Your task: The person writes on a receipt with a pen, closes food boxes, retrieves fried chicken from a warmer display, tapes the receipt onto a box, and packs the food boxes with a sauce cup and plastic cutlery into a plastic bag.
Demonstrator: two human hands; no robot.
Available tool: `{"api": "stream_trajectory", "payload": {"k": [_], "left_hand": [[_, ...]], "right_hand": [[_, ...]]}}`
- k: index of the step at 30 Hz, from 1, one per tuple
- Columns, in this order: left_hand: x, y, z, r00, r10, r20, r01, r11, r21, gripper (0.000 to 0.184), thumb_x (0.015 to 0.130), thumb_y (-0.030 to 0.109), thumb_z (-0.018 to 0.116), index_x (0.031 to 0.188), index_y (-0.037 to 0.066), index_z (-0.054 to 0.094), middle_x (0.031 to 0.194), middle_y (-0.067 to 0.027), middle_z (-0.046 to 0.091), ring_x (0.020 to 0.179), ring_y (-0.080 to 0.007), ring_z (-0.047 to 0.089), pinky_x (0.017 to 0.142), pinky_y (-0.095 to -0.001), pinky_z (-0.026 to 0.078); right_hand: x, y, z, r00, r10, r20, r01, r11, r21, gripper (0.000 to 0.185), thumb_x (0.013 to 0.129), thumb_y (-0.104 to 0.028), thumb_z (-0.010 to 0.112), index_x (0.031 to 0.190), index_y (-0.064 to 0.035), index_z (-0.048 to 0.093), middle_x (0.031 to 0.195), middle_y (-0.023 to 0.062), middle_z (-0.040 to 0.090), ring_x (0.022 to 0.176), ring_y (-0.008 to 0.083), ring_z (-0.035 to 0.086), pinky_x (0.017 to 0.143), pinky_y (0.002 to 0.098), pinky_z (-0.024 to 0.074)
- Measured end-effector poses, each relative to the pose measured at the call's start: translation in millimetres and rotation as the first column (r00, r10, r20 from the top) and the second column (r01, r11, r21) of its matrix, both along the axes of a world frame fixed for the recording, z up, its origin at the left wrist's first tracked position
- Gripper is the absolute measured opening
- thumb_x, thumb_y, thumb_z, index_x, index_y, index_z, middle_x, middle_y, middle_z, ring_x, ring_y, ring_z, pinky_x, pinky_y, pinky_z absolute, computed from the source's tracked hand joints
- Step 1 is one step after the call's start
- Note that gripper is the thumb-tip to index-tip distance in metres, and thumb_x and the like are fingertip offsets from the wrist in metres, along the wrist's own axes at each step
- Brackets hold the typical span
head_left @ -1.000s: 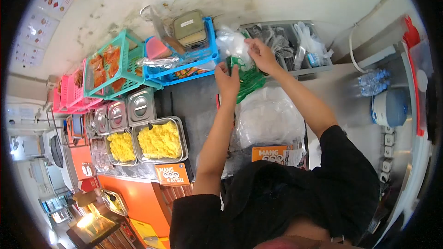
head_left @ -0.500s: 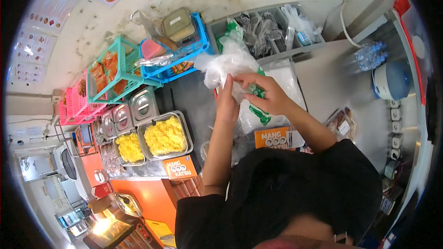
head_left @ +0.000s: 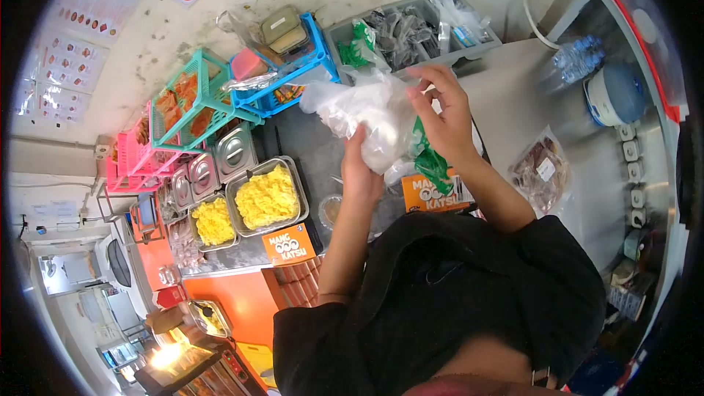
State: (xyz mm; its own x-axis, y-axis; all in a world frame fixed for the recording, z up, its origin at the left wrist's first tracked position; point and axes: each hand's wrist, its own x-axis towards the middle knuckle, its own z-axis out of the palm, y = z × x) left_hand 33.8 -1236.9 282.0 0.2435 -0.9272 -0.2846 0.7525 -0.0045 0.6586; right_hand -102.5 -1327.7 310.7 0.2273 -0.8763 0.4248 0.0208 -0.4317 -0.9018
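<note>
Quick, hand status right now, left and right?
Left hand: holding the crumpled, translucent white plastic bag.
Right hand: fingers loosely curled beside the bag; whether it grips anything can't be told.

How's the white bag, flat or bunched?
Bunched: the white bag bulges, creased, in the left hand. Can't tell if anything's inside.

Along the bench's (head_left: 587,161) wall-side edge stand pink baskets (head_left: 134,158), a teal basket (head_left: 199,92) of bagged orange food (head_left: 186,92), a blue basket (head_left: 324,50) holding a lidded food container (head_left: 280,23), and a grey divided bin (head_left: 480,51) with plastic-wrapped cutlery (head_left: 449,15). Steel containers with lids (head_left: 235,152) sit beside two steel trays (head_left: 303,202) of yellow food (head_left: 266,198); an orange "MANG KATSU" box (head_left: 289,245) lies by the larger tray, at the bench's near edge. Across the bench are a clear packet of brown food (head_left: 541,174), a large water jug (head_left: 620,94) and small bottles (head_left: 579,59).
</note>
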Motion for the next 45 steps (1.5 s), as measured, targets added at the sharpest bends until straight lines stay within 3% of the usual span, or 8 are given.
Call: {"api": "stream_trajectory", "payload": {"k": [7,9,12,15,18,27,39,45], "left_hand": [[-10,21,21,0.993,-0.014,-0.120,0.006,0.998,-0.061,0.050,0.104,0.033,0.043,0.140,-0.001,0.044,0.135,-0.0147,0.057,0.125,-0.0278,0.056,0.106,-0.0428,0.043],[-7,20,15,0.998,-0.015,-0.063,0.014,1.000,-0.008,0.047,0.103,0.030,0.048,0.138,-0.001,0.046,0.131,-0.0132,0.059,0.120,-0.0263,0.059,0.102,-0.0412,0.046],[-7,19,13,0.997,0.017,0.071,-0.019,1.000,0.021,0.043,0.100,0.022,0.057,0.136,0.000,0.049,0.129,-0.0109,0.061,0.118,-0.0232,0.060,0.101,-0.0378,0.047],[-13,22,17,0.987,0.057,0.152,-0.061,0.998,0.025,0.042,0.097,0.015,0.064,0.133,0.001,0.051,0.126,-0.0102,0.062,0.116,-0.0207,0.060,0.098,-0.0343,0.048],[-22,27,17,0.975,0.104,0.198,-0.111,0.994,0.024,0.039,0.096,0.014,0.065,0.131,0.000,0.052,0.123,-0.0105,0.062,0.111,-0.0189,0.061,0.093,-0.0324,0.049],[-25,36,17,0.947,0.023,0.321,-0.041,0.998,0.048,0.042,0.097,0.019,0.064,0.131,-0.001,0.052,0.121,-0.0099,0.062,0.111,-0.0197,0.061,0.093,-0.0346,0.050],[-25,26,6,0.964,0.056,0.260,-0.070,0.997,0.044,0.041,0.102,0.022,0.056,0.135,-0.002,0.050,0.126,-0.0119,0.060,0.114,-0.0208,0.060,0.096,-0.0358,0.049],[-25,24,6,0.952,0.067,0.299,-0.094,0.992,0.078,0.040,0.102,0.024,0.056,0.132,-0.002,0.052,0.124,-0.0117,0.061,0.112,-0.0194,0.060,0.094,-0.0343,0.049]], "right_hand": [[-10,19,2,0.983,0.001,-0.182,-0.035,0.982,-0.187,0.016,0.086,-0.010,0.071,0.099,-0.0003,0.072,0.094,0.0131,0.070,0.081,0.0251,0.067,0.070,0.0323,0.0516],[-11,22,-1,0.980,-0.063,-0.190,-0.008,0.936,-0.351,0.015,0.086,-0.009,0.070,0.098,-0.0001,0.072,0.092,0.0147,0.070,0.081,0.0293,0.068,0.073,0.0356,0.0530],[-13,32,1,0.960,-0.058,-0.273,-0.031,0.950,-0.312,0.016,0.086,-0.011,0.071,0.099,-0.0016,0.072,0.095,0.0135,0.068,0.085,0.0317,0.066,0.075,0.0384,0.0529],[-16,38,21,0.949,-0.252,-0.188,0.141,0.876,-0.461,0.021,0.083,-0.014,0.074,0.101,-0.0037,0.071,0.098,0.0125,0.066,0.089,0.0318,0.064,0.078,0.0395,0.0519],[-20,40,36,0.953,-0.168,-0.252,0.005,0.841,-0.542,0.027,0.079,-0.017,0.076,0.102,-0.0049,0.070,0.102,0.0115,0.064,0.090,0.0315,0.061,0.080,0.0400,0.0504],[-16,30,22,0.929,-0.056,-0.366,-0.145,0.854,-0.499,0.016,0.081,-0.015,0.071,0.092,-0.0038,0.072,0.081,0.0087,0.068,0.088,0.0285,0.062,0.076,0.0400,0.0480],[-16,19,21,0.926,-0.350,-0.139,0.209,0.786,-0.581,0.015,0.081,0.000,0.070,0.095,-0.0017,0.072,0.088,0.0097,0.068,0.085,0.0288,0.062,0.074,0.0366,0.0496],[-13,15,26,0.963,-0.184,-0.196,0.063,0.863,-0.502,0.019,0.079,-0.015,0.077,0.094,-0.0050,0.071,0.099,0.0089,0.067,0.091,0.0304,0.060,0.082,0.0418,0.0472]]}}
